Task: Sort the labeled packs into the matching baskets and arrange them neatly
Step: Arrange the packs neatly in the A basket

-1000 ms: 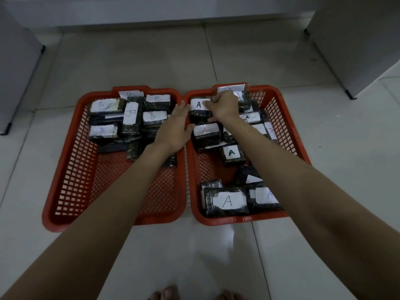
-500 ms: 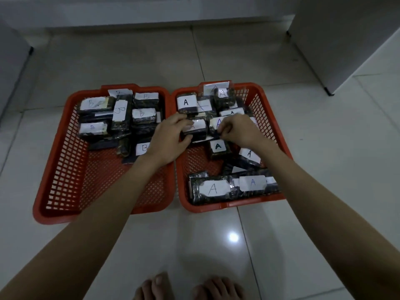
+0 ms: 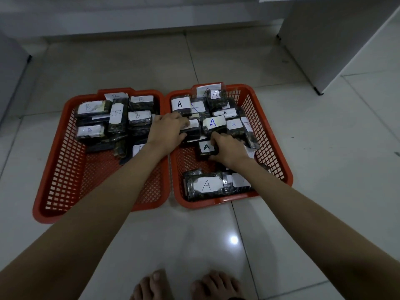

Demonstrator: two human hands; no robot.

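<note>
Two orange mesh baskets stand side by side on the floor. The left basket [image 3: 65,174] holds several dark packs labeled B [image 3: 136,116] piled at its far end. The right basket [image 3: 275,148] holds several packs labeled A [image 3: 213,123], with one large A pack [image 3: 205,185] along its near wall. My left hand [image 3: 166,132] reaches across the divide and grips the left end of a white-labeled pack [image 3: 193,127] in the right basket. My right hand [image 3: 228,149] curls round a small A pack [image 3: 205,148] in that basket's middle.
White tile floor surrounds the baskets. A white cabinet [image 3: 337,46] stands at the back right, another cabinet's edge [image 3: 13,68] at the left, a wall base behind. My bare feet [image 3: 186,284] are at the bottom edge. The near half of the left basket shows bare mesh.
My right hand has come back from the far end of the right basket to the small A pack in its middle. My left hand has shifted onto a pack in the right basket.
</note>
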